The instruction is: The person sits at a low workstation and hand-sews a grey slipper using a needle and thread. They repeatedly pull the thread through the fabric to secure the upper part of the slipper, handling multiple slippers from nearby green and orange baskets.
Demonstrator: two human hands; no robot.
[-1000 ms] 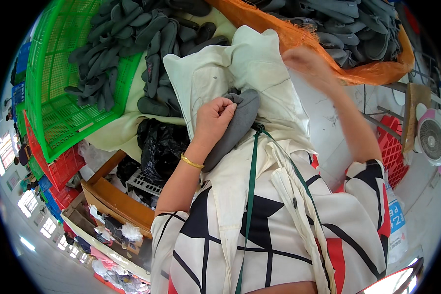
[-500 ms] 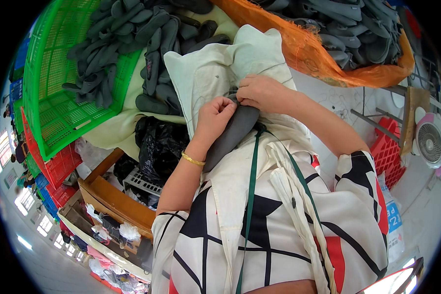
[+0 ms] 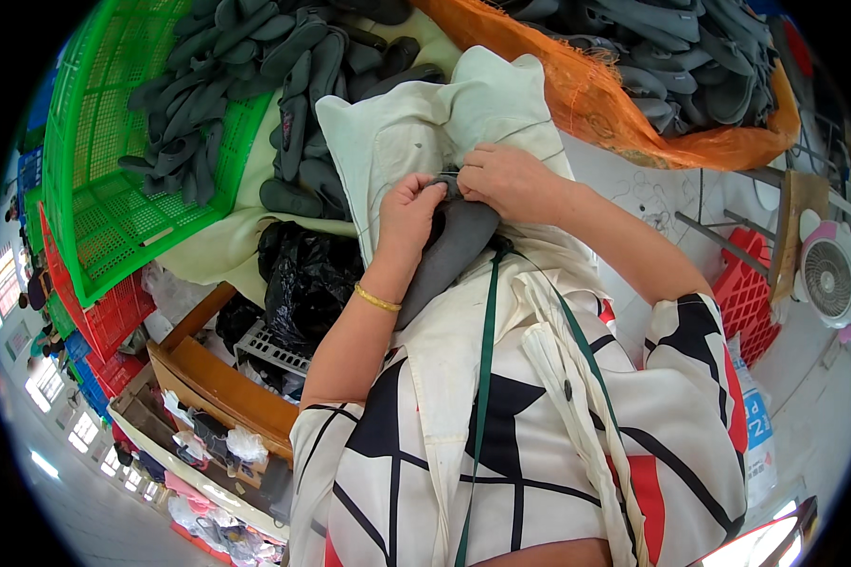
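A dark grey shoe (image 3: 456, 238) lies along my lap on the pale apron (image 3: 403, 142), its far end up between my fingers. With thumb and fingertips my left hand (image 3: 408, 213) pinches that end from the left; a gold-coloured bangle (image 3: 377, 299) circles the wrist. My right hand (image 3: 503, 181) is closed against the same end from the right, its fingers pressed together. Between the fingertips shows a thin pale line, like a thread or needle, too fine to tell. What the right fingertips pinch is hidden.
Grey shoes fill a green plastic basket (image 3: 87, 248) at the far left and an orange sack (image 3: 577, 90) at the far right. More grey shoes (image 3: 303, 184) lie between them. Left of me are a black plastic bag (image 3: 304, 283) and a wooden frame (image 3: 232, 373). A fan (image 3: 830, 269) stands right.
My left hand has tilted more upright and its fingertips have moved up to the shoe's far end. More of the shoe's opening shows. The right hand has barely moved.
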